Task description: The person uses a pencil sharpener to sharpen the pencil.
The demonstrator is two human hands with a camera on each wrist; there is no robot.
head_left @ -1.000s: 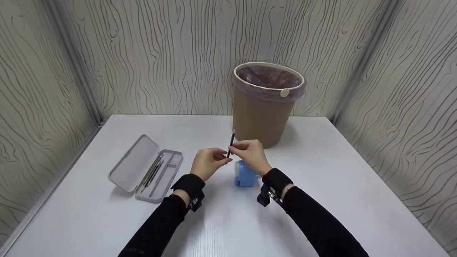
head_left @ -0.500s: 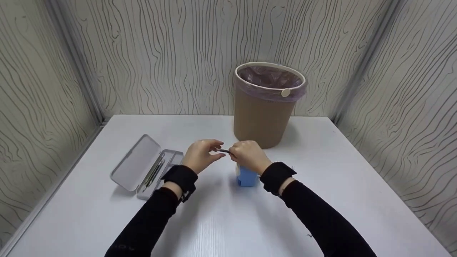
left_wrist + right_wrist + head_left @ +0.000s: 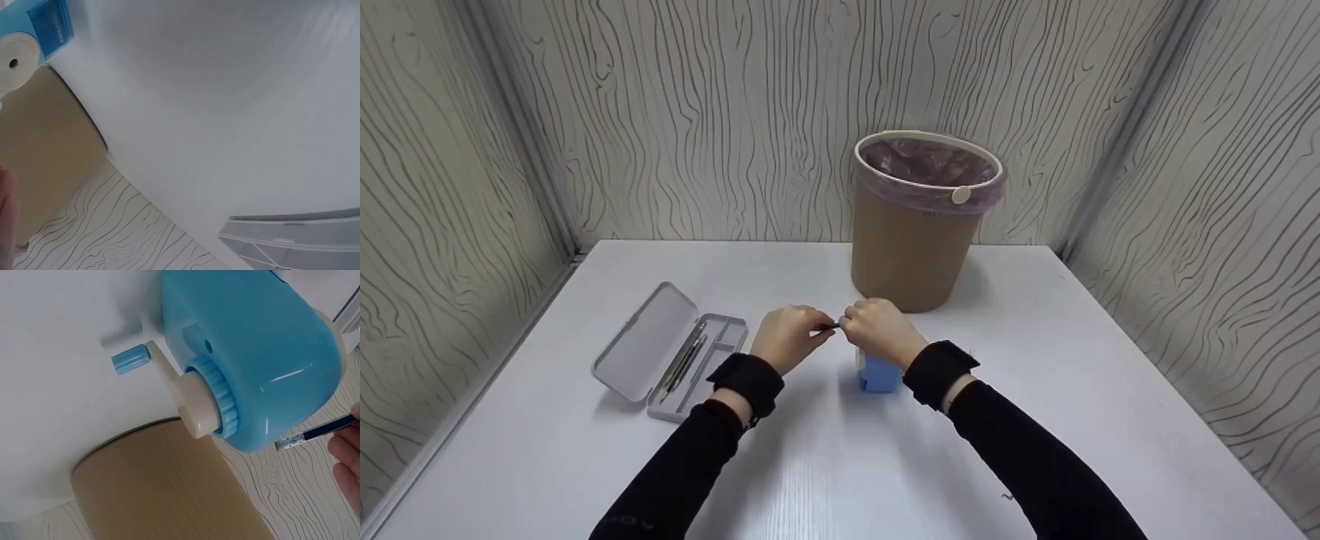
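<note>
In the head view my right hand (image 3: pixel 881 330) grips a dark pencil (image 3: pixel 829 326) above a blue hand-crank pencil sharpener (image 3: pixel 879 376). My left hand (image 3: pixel 791 337) pinches the pencil's left end between thumb and finger. The right wrist view shows the pencil's silver ferrule and eraser sticking out past fingertips (image 3: pixel 351 455) at the right edge. Close by stands the sharpener (image 3: pixel 259 354), its cream crank and blue knob facing the camera. The left wrist view catches only a bit of finger (image 3: pixel 7 219) and the sharpener's cream round front (image 3: pixel 22 59).
An open grey pencil case (image 3: pixel 641 341) lies on the left with several pencils (image 3: pixel 684 365) in it. Behind the hands stands a brown waste bin (image 3: pixel 911 259) with a purple liner. A small dark squiggle (image 3: pixel 1008 496) lies on the white table near the right sleeve.
The pencil has turned from nearly upright to lying sideways in my right hand. My left hand let it go, moved left, then came back and took hold of its left end.
</note>
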